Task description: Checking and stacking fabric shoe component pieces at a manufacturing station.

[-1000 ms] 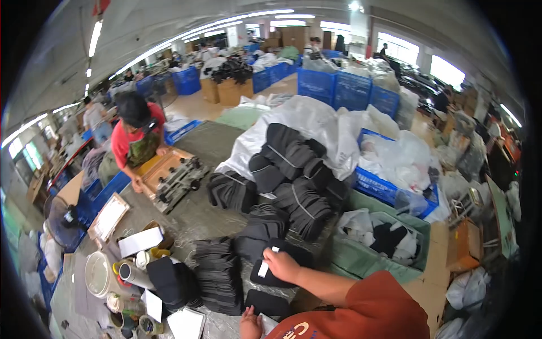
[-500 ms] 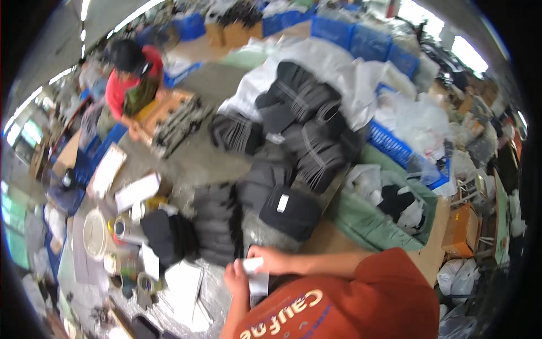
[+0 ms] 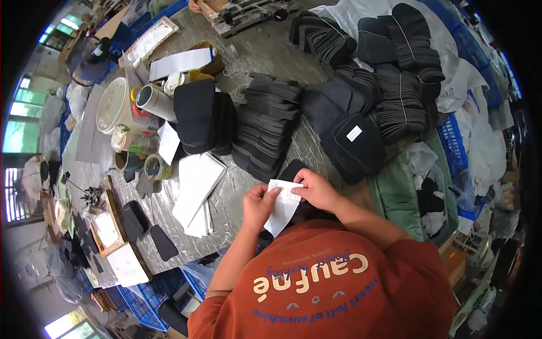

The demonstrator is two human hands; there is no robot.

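White label sheet: held up between the two hands in front of the chest, above the near edge of the table [image 3: 248, 50]; the white label sheet [image 3: 279, 213] is bent, its lower part hanging down.
Left hand: the sheet's left side is gripped by the left hand [image 3: 258, 204], thumb on top.
Right hand: the sheet's upper right edge is pinched by the right hand [image 3: 317, 190], between thumb and fingers.
Black fabric pad: one, lying just beyond the hands and partly covered by the right hand; the black fabric pad [image 3: 293, 169] is seen beside the tall fanned stack [image 3: 267, 125].
Stuck label: one white label [image 3: 354, 133], lying on the top of the pad pile [image 3: 353, 155], ahead of the right hand.
Tied bundles: at least three bundles [image 3: 402, 104] with pale ties are seen at the far right.
Containers: one white tub [image 3: 113, 106] and one white cylinder [image 3: 156, 102] are set at the left.
Change: one second ago the right hand was placed at the pile's label; now that label is uncovered, and the sheet is gripped by both hands.
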